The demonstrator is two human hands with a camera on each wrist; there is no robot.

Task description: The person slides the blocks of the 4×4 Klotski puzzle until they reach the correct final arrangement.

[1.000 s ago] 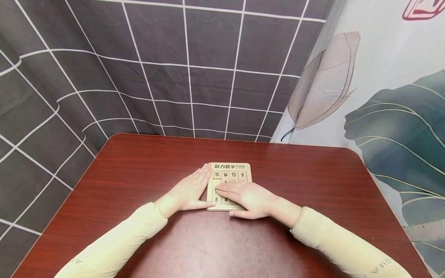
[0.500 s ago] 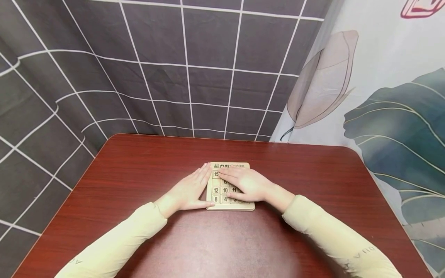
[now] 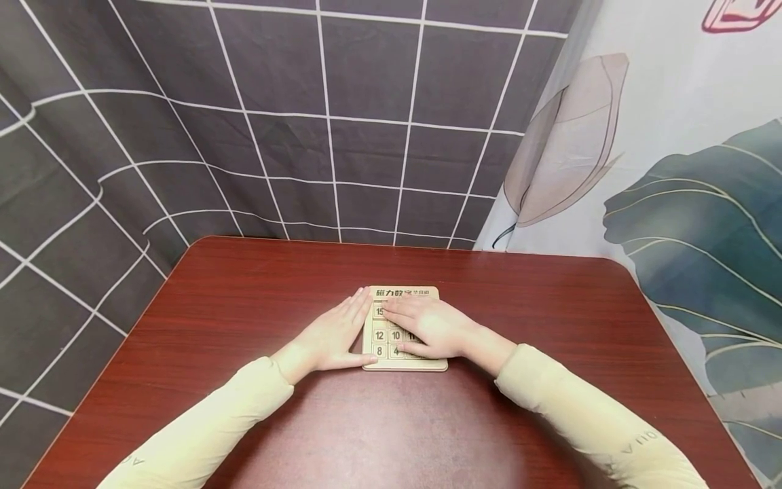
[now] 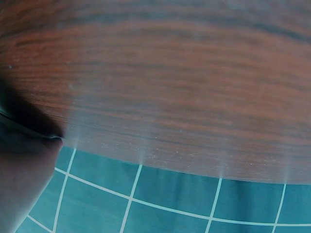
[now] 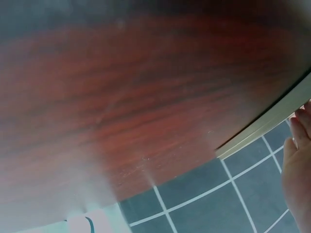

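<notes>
A sliding number puzzle (image 3: 405, 365), pale yellow with dark numbers, lies flat on the table. My left hand (image 3: 332, 337) rests along its left edge, fingers straight and thumb at the near left corner. Over the upper right of the tiles lies my right hand (image 3: 435, 329), its straight fingers touching the tile marked 15 (image 3: 379, 312) and covering several others. Tiles 12, 10, 8 and 4 show. In the right wrist view the puzzle's side edge (image 5: 265, 128) shows at the right, with fingers beside it. Only a dark part of a hand (image 4: 24, 179) appears in the left wrist view.
The reddish-brown wooden table (image 3: 256, 278) has a glossy patch of light near its front. Behind it hangs a dark curtain (image 3: 373, 149) with white grid lines. A white curtain (image 3: 690, 102) with leaf patterns hangs at the right.
My right hand has moved up the puzzle from the lower rows to the top row. Tile 15 has slid slightly toward me. My left hand stays in place.
</notes>
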